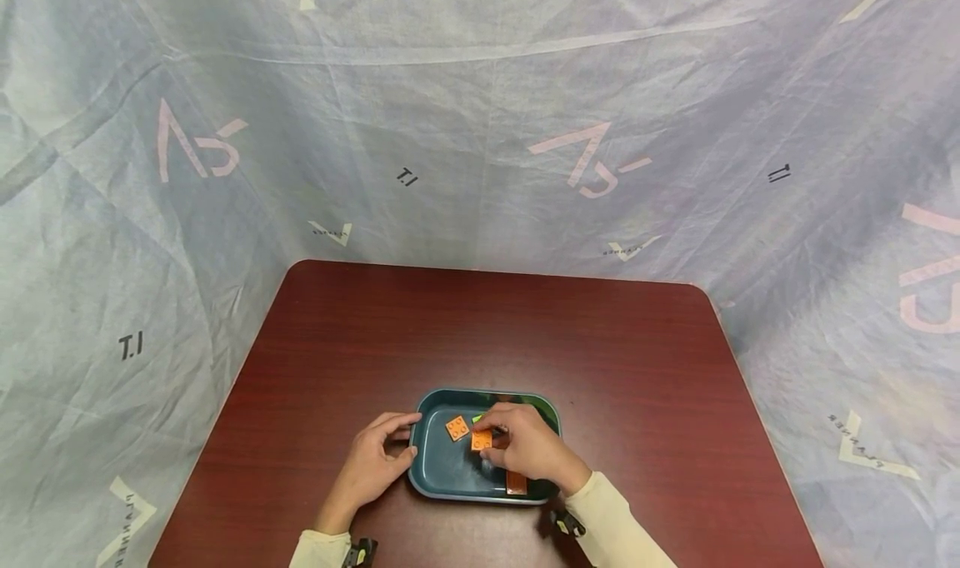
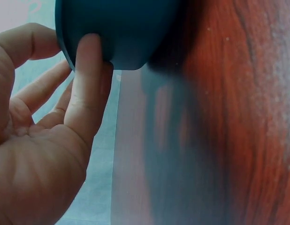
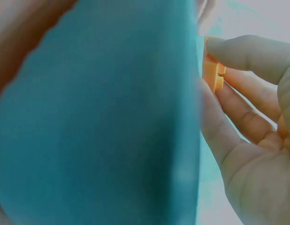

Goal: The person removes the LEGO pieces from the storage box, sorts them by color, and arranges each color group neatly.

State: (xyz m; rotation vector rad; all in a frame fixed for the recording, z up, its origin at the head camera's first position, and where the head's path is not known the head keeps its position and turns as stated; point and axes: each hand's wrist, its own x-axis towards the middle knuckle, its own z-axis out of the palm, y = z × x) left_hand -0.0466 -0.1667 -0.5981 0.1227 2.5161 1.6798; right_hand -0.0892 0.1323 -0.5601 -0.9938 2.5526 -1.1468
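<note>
Closest to the person, below the heel of the right hand (image 1: 528,443), a darker orange brick (image 1: 516,482) lies by the tray's near wall, where a lowering palm could nudge it unseen. Just beyond, the right thumb and fingertips pinch an orange brick (image 1: 482,440) over the tray (image 1: 442,486); whether its underside touches anything, I cannot tell. That hold looks like fingertips only, so a slanted push on one edge could twist the brick out. To the left of the pinch, across the tray floor, the left hand (image 1: 375,460) has its digits spread and relaxed, tips against the tray's end wall and rim; contact that light may let the tray slide if the right hand presses sideways. Between the two hands, just beside the right fingertips, sits a loose orange brick (image 1: 457,428), studs up. Right behind those fingertips, a green piece (image 1: 476,419) is mostly hidden, so the knuckles might knock it. Past all the fingers stretch the table (image 1: 480,326) and, farther, a grey cloth (image 1: 480,135).
</note>
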